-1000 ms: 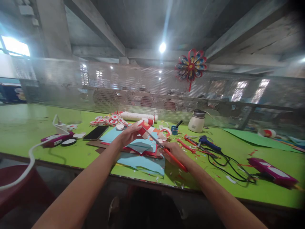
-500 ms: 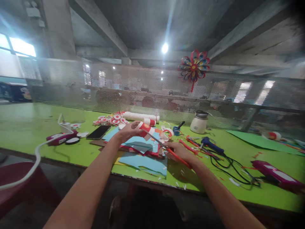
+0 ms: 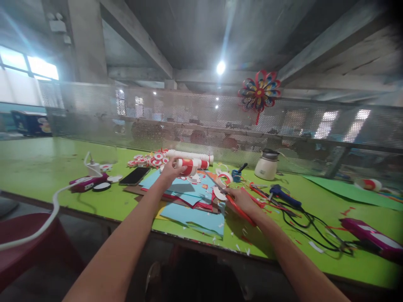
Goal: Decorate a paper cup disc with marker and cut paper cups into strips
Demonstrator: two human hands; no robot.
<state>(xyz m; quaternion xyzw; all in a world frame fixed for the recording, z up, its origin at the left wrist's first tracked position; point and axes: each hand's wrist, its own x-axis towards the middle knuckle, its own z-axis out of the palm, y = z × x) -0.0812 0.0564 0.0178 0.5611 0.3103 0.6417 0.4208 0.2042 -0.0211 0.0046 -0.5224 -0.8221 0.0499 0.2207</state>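
Observation:
In my left hand [image 3: 170, 173] is a red and white paper cup [image 3: 187, 167], held on its side above the blue paper sheets [image 3: 176, 188]. My right hand [image 3: 243, 201] is closed around the handles of red-handled scissors [image 3: 237, 207]. Their blades point left and away from me, apart from the cup. A second red and white cup piece [image 3: 204, 164] is just behind the held one. Ring-shaped cup scraps [image 3: 224, 177] and a white paper disc [image 3: 219, 193] are near the scissor blades.
Red and white discs [image 3: 151, 159] and a white stack of cups [image 3: 190, 156] lie at the back. A phone [image 3: 135, 176] and power strip [image 3: 86, 183] are left. On the right are a glue gun [image 3: 285, 196], cables, a jug [image 3: 267, 165] and green paper [image 3: 346, 192].
The scissors' blades have come away from the cup's edge. My left hand has turned the cup more level. The whole view has shifted slightly.

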